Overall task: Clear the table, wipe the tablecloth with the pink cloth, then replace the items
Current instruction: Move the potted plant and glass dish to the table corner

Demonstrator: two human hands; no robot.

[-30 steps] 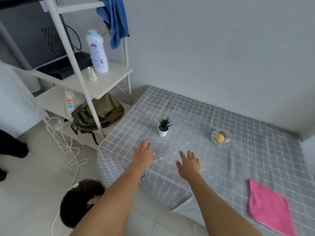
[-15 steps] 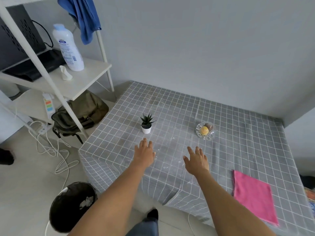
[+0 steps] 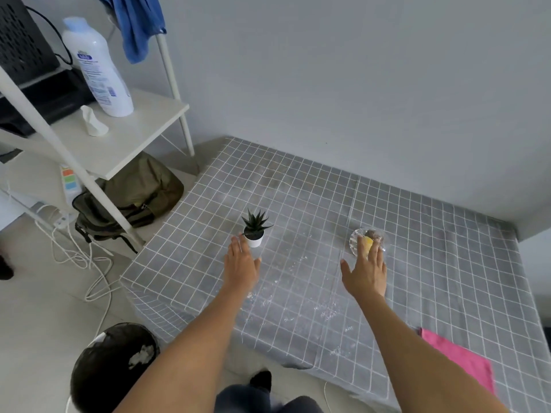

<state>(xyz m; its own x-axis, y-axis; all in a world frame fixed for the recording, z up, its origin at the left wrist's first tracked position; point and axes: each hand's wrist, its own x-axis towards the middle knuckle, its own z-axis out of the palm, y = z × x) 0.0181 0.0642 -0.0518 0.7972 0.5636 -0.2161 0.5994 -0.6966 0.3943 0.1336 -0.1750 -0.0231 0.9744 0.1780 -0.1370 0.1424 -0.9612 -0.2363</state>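
A grey checked tablecloth (image 3: 432,263) covers the table, with white crumbs scattered near its front middle. A small green plant in a white pot (image 3: 255,231) stands on it. My left hand (image 3: 241,263) reaches out flat, its fingertips just beside the pot. To the right sits a glass dish (image 3: 356,235) holding a yellow thing. My right hand (image 3: 366,272) is stretched out with straight fingers, and its fingertips cover the dish's near side. A pink cloth (image 3: 459,362) lies flat at the front right edge.
A white shelf rack (image 3: 125,138) stands left of the table with a white bottle (image 3: 97,70), a blue rag (image 3: 137,25) and an olive bag (image 3: 137,192) below. A black bin (image 3: 113,368) and loose cables (image 3: 89,263) are on the floor.
Both hands have moved forward over the cloth: the left has come up to the plant pot, the right has reached the glass dish. The view has come closer to the table.
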